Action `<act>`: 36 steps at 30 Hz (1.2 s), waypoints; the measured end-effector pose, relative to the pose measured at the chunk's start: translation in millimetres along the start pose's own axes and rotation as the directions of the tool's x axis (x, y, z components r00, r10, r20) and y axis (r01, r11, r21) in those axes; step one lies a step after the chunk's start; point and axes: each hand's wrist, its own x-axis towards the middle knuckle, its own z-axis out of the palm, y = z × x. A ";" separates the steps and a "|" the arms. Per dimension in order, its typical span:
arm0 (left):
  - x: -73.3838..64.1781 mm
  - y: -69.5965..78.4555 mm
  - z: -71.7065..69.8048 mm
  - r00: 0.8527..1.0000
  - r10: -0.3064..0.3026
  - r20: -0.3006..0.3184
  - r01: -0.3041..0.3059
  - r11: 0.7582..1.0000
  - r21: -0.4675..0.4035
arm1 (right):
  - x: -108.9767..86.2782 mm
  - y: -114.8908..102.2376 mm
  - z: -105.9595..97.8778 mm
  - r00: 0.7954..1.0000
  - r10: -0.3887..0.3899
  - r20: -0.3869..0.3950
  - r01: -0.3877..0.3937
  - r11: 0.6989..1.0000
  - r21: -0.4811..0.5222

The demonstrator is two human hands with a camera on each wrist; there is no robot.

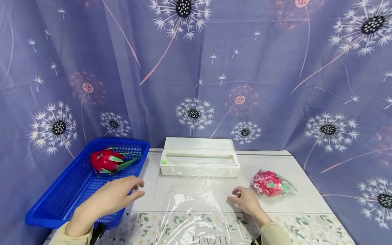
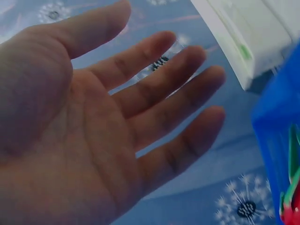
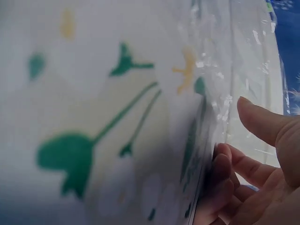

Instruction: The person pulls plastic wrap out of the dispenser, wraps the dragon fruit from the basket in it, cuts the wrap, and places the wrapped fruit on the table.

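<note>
A sheet of clear plastic wrap (image 1: pixel 196 200) runs from the white wrap dispenser box (image 1: pixel 199 171) toward me over the table. My left hand (image 1: pixel 111 195) hovers over the right side of the blue basket (image 1: pixel 46 220), fingers spread and palm bare in the left wrist view. By the sheet's right edge is my right hand (image 1: pixel 246 200), its fingers loosely bent with nothing between them. Just beyond it lies a red dragon fruit (image 1: pixel 269 183) with green tips, covered in clear wrap. Another red dragon fruit (image 1: pixel 105 161), unwrapped, sits at the basket's far end.
The dispenser's lid (image 1: pixel 199 143) stands open at the back, against a blue dandelion-print curtain (image 1: pixel 214 68). A small green piece (image 1: pixel 164 162) sits at the box's left end. White cloth with a leafy floral border (image 1: pixel 300 226) covers the table.
</note>
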 end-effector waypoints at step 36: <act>66.6 -194.4 -24.8 0.959 -0.283 -0.009 0.284 0.958 0.044 | -4.0 2.2 8.3 0.999 -0.022 0.038 0.028 0.989 -0.147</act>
